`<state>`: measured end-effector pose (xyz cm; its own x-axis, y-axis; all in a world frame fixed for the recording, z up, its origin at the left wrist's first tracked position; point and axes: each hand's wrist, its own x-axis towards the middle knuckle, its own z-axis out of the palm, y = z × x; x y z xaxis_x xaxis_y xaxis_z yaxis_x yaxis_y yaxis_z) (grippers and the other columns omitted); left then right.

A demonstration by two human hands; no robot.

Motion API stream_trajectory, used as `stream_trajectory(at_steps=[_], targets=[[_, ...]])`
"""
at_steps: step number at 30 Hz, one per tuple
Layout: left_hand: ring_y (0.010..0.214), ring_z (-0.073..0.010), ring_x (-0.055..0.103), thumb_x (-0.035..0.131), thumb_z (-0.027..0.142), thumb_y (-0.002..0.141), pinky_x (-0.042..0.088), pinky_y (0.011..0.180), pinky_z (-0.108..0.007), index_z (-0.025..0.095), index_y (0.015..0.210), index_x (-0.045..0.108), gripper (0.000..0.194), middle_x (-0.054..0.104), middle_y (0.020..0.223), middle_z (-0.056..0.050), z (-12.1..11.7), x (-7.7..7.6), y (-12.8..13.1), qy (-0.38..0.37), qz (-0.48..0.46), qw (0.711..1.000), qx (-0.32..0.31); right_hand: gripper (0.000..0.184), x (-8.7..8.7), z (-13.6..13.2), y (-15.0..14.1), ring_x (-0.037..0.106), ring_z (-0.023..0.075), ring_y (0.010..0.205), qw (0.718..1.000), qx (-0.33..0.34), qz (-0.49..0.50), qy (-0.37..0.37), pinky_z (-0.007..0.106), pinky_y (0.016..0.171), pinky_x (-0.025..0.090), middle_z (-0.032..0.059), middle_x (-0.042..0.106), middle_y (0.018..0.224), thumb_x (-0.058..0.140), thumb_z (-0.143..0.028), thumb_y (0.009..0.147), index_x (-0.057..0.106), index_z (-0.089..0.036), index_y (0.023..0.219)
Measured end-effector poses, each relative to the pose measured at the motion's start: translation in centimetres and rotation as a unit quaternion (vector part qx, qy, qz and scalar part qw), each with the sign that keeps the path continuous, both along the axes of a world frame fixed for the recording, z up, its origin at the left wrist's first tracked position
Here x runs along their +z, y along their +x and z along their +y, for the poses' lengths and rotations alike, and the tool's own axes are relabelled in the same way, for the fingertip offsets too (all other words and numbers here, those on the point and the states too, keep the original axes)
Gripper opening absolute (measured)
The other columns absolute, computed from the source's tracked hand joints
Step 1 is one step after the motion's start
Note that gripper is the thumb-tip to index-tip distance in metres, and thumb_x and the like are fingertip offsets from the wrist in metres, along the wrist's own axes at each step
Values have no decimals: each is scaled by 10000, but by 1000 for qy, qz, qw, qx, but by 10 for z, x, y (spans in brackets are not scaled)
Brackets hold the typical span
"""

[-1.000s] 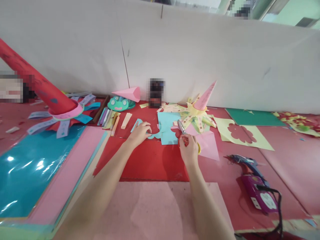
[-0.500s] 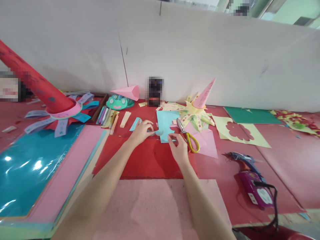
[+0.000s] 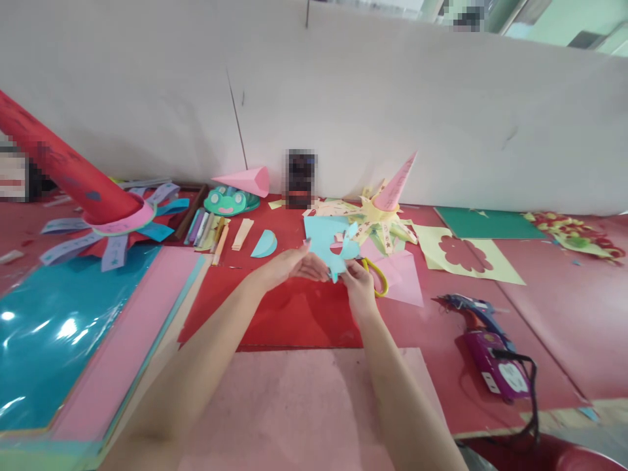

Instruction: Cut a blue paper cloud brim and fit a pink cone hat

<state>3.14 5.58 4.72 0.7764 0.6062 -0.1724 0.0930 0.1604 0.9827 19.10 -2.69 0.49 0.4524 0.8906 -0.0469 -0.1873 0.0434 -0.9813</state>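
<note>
My left hand (image 3: 289, 267) and my right hand (image 3: 359, 286) meet over the red sheet (image 3: 289, 314) and together pinch a small light-blue paper cut-out (image 3: 343, 254), lifted off the table. Behind it lies the light-blue sheet (image 3: 318, 232) with a scalloped hole. The yellow-handled scissors (image 3: 377, 275) lie on a pink sheet (image 3: 405, 278) just right of my right hand, untouched. A light-blue half-circle scrap (image 3: 265, 244) rests on the table to the left.
A glue gun (image 3: 490, 347) with its cord lies at the right. A yellow sheet with a flower hole (image 3: 466, 258), a green sheet (image 3: 488, 226), a star-rayed cone (image 3: 390, 203), a frog mask (image 3: 226, 201), a big red cone (image 3: 63, 170) and stacked sheets (image 3: 73, 340) surround the spot.
My right hand put the scissors down on the pink sheet and came left. Both hands then lifted the blue cut-out off the table, leaving the half-circle scrap behind.
</note>
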Motion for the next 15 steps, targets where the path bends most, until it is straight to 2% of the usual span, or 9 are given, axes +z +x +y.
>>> stream_trajectory(at_steps=[2, 4, 6, 8, 11, 15], targets=[[788, -192, 651, 498, 682, 768, 491, 763, -320, 136, 838, 707, 589, 711, 828, -97, 4, -6, 1, -57, -56, 996, 32, 296, -2, 0, 0, 511, 104, 553, 999, 23, 41, -3, 251, 564, 442, -30, 583, 596, 761, -454, 609, 664, -185, 685], [847, -185, 646, 684, 554, 696, 481, 785, -300, 159, 971, 695, 481, 712, 954, -88, 6, -10, 4, -44, -53, 996, 55, 315, -3, 1, -1, 532, 109, 568, 997, 46, 67, -12, 249, 562, 453, -20, 611, 629, 770, -466, 592, 676, -184, 696], [873, -183, 639, 759, 479, 637, 471, 796, -297, 171, 1056, 672, 527, 701, 1025, -81, 4, -13, 7, -36, -24, 999, 28, 325, -4, 0, -2, 555, 110, 577, 995, 71, 74, -18, 244, 570, 465, -18, 632, 642, 784, -457, 580, 679, -183, 720], [917, -199, 632, 742, 490, 649, 459, 841, -318, 153, 1078, 658, 552, 698, 1027, -86, 1, -12, 10, -34, -16, 999, -12, 344, -3, 0, -4, 565, 107, 550, 993, 87, 80, -16, 234, 551, 464, -30, 637, 609, 797, -442, 575, 661, -193, 770], [994, -206, 616, 698, 477, 707, 429, 915, -335, 166, 1032, 663, 451, 695, 1026, -69, -6, -9, 11, -2, 3, 1000, -20, 413, -1, 1, -7, 562, 111, 469, 990, 84, 109, -11, 231, 475, 443, -51, 639, 558, 830, -444, 519, 579, -224, 761], [873, -179, 633, 653, 433, 758, 452, 857, -330, 179, 902, 671, 293, 699, 932, -50, -12, -4, 12, 29, 30, 999, -7, 509, 1, 5, -7, 568, 155, 393, 989, 88, 115, -6, 289, 437, 462, -47, 637, 518, 843, -514, 423, 479, -241, 651]])
